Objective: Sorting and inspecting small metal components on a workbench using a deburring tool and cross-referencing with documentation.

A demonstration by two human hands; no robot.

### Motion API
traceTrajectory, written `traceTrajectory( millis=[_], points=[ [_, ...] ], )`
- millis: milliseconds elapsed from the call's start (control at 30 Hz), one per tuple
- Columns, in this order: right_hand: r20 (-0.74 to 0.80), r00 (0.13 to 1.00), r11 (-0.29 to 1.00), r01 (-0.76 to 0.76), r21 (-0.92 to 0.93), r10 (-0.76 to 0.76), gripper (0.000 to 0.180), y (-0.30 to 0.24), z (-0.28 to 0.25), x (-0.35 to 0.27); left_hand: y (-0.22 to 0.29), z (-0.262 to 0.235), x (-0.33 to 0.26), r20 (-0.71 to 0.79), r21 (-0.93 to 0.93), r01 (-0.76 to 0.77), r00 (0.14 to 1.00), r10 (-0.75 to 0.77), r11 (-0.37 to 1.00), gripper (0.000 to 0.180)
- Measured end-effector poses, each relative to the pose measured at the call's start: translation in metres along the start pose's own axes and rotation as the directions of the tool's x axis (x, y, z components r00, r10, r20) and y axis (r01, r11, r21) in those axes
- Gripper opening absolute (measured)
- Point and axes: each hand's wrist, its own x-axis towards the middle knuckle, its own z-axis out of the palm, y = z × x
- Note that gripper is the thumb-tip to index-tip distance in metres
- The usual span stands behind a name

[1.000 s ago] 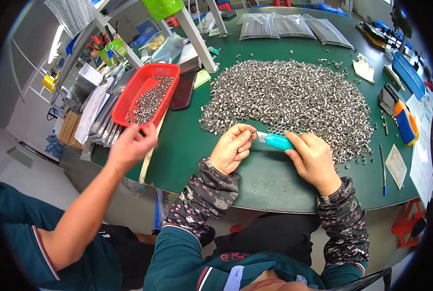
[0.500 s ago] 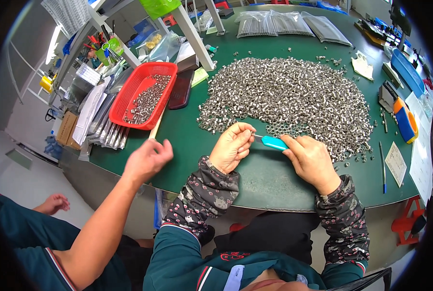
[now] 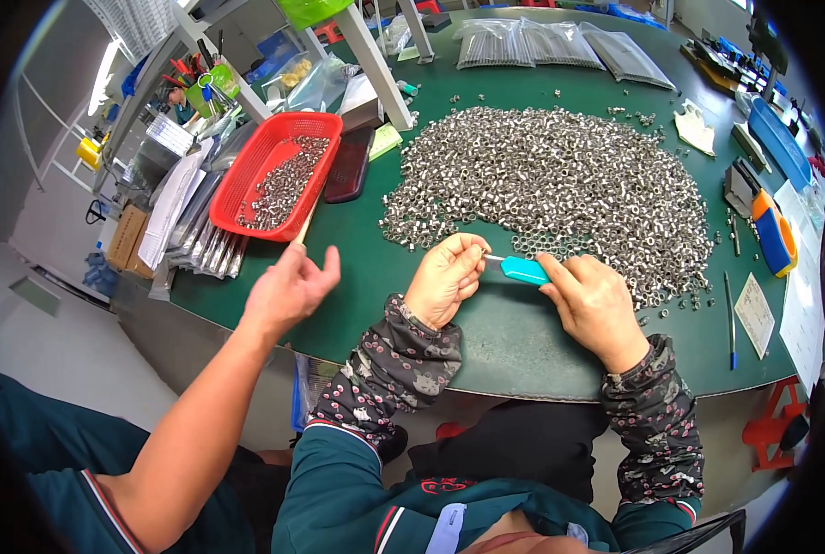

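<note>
My left hand point(image 3: 448, 277) is closed in a pinch at the table's near middle, holding a small metal ring point(image 3: 485, 251) mostly hidden by thumb and fingertips. My right hand point(image 3: 593, 303) grips a teal-handled tool point(image 3: 523, 270) with a thin metal shaft. The tool points left, its tip at the ring between my left fingertips. Just beyond both hands spreads a large pile of small shiny metal rings point(image 3: 551, 175). Several rings lie flat, side by side, at the pile's near edge.
A red basket point(image 3: 230, 201) with more rings stands left, beside a dark tray point(image 3: 350, 166). A co-worker's hand point(image 3: 288, 291) hovers near it over the green table point(image 3: 514, 355). Bagged metal rods point(image 3: 551, 44) lie at the back; a pen point(image 3: 731, 323) and orange-blue tool point(image 3: 773, 235) lie right.
The co-worker's near hand has moved slightly up and right, toward the red basket; their other hand has left view. My hands keep nearly the same pose around the ring and tool.
</note>
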Motion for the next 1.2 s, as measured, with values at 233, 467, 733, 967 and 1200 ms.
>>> traceTrajectory(
  millis=[233,467,733,967,1200],
  points=[
    [-0.018,0.999,0.999,0.027,-0.041,-0.027,0.033,0.0017,0.0001,0.0002,0.0000,0.0031,0.0000,-0.008,0.030,-0.008,1.000,0.009,1.000,0.012],
    [-0.035,0.998,0.997,0.049,-0.058,-0.051,0.035,0.0028,0.0038,-0.0002,-0.0003,0.0022,-0.0009,-0.036,0.088,-0.023,0.999,0.026,0.996,0.013],
    [-0.048,0.996,0.991,0.073,-0.111,-0.078,0.035,0.0031,0.0020,-0.0001,-0.0010,0.0028,0.0001,-0.037,0.145,-0.034,0.999,0.039,0.989,0.012],
    [-0.046,0.994,0.988,0.094,-0.123,-0.100,0.036,0.0016,0.0009,0.0014,-0.0005,0.0023,-0.0012,-0.058,0.174,-0.035,0.997,0.046,0.984,0.012],
    [-0.045,0.994,0.987,0.094,-0.128,-0.101,0.036,0.0006,-0.0002,0.0013,-0.0008,0.0017,-0.0015,-0.038,0.188,-0.045,0.998,0.053,0.981,0.013]
  ],
)
